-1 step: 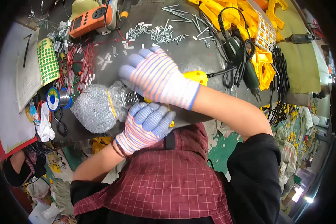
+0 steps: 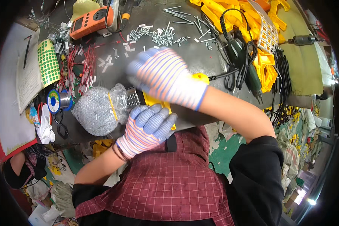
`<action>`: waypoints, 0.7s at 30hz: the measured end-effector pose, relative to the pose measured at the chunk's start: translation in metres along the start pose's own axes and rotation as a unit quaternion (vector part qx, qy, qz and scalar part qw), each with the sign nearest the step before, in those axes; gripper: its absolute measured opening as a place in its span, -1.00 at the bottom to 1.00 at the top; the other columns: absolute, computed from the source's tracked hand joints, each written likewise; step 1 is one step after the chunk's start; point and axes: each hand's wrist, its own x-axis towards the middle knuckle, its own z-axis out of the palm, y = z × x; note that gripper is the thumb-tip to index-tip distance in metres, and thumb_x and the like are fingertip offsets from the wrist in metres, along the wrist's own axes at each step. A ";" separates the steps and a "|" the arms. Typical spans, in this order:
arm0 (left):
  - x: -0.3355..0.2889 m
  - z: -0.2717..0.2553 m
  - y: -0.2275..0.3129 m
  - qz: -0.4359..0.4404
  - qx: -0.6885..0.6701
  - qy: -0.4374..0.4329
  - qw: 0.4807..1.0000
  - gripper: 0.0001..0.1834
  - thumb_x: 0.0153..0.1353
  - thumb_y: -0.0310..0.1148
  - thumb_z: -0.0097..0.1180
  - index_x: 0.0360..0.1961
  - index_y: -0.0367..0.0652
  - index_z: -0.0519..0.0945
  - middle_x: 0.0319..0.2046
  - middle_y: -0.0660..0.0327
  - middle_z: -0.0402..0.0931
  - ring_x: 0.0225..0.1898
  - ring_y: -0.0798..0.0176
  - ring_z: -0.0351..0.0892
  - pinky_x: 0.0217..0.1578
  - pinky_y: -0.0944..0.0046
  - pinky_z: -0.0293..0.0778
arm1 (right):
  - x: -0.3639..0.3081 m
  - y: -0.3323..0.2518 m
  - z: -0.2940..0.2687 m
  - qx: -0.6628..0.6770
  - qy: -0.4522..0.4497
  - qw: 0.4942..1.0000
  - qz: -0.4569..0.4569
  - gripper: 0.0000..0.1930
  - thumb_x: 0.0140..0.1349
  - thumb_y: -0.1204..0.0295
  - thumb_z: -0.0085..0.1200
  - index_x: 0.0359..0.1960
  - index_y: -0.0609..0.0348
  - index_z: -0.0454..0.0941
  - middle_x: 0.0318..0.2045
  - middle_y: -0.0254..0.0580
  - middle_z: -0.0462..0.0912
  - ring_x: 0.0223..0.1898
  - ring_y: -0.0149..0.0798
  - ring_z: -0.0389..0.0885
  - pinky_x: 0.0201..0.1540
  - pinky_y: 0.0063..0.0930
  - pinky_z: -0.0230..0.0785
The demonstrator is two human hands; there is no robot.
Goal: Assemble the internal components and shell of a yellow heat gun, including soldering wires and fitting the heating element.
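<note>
A yellow-bodied corded tool (image 2: 151, 100) lies across the near edge of the bench, its yellow tail end (image 2: 202, 78) showing beyond my right wrist. Bubble wrap (image 2: 96, 110), bound by a yellow band, covers its left end, and a slotted metal-and-black neck (image 2: 133, 97) shows beside the wrap. My left hand (image 2: 148, 127), in a striped glove with blue-grey fingertips, is closed over the near side of the yellow body. Above the tool is my gloved right hand (image 2: 167, 77); its fingers seem curled but are smeared by motion, and whatever lies under them is hidden.
Loose screws (image 2: 164, 37) and long bolts lie at the back of the bench. An orange meter (image 2: 91, 23), red wires (image 2: 79, 67) and a solder spool (image 2: 59, 101) are on the left. A dark green power tool (image 2: 242, 56) and yellow plastic housings (image 2: 265, 69) stand at right.
My right hand has shifted slightly right and is now blurred, uncovering more of the slotted neck and yellow body. My left hand keeps nearly the same place on the tool.
</note>
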 end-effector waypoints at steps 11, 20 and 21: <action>0.073 -0.038 -0.058 -0.106 -0.124 -0.036 0.986 -0.69 0.04 -0.18 0.25 -0.17 -0.02 0.62 -0.34 0.24 0.59 -0.27 0.12 0.59 -0.19 0.07 0.45 | -0.034 0.101 -0.004 -0.111 -0.039 0.971 0.208 -0.78 0.17 0.31 0.12 -0.18 0.09 0.55 -0.32 -0.05 0.62 -0.24 0.05 0.65 -0.20 -0.11 0.52; 0.151 0.027 -0.107 -0.127 0.170 -0.305 0.928 -0.79 0.24 -0.33 0.00 -0.17 -0.09 0.62 -0.28 0.11 0.65 -0.17 0.05 0.66 -0.16 0.02 0.49 | -0.041 0.111 -0.012 -0.141 -0.094 0.980 0.102 -0.73 0.15 0.44 0.08 -0.09 0.15 0.50 -0.19 0.01 0.58 -0.13 0.05 0.61 -0.11 -0.13 0.50; 0.153 0.028 -0.104 -0.120 0.204 -0.313 0.920 -0.79 0.24 -0.34 -0.02 -0.17 -0.07 0.61 -0.28 0.14 0.66 -0.16 0.07 0.66 -0.17 0.01 0.49 | -0.043 0.113 -0.013 -0.099 -0.091 0.978 0.158 -0.74 0.19 0.41 0.09 -0.07 0.15 0.51 -0.19 0.01 0.59 -0.15 0.10 0.60 -0.10 -0.14 0.48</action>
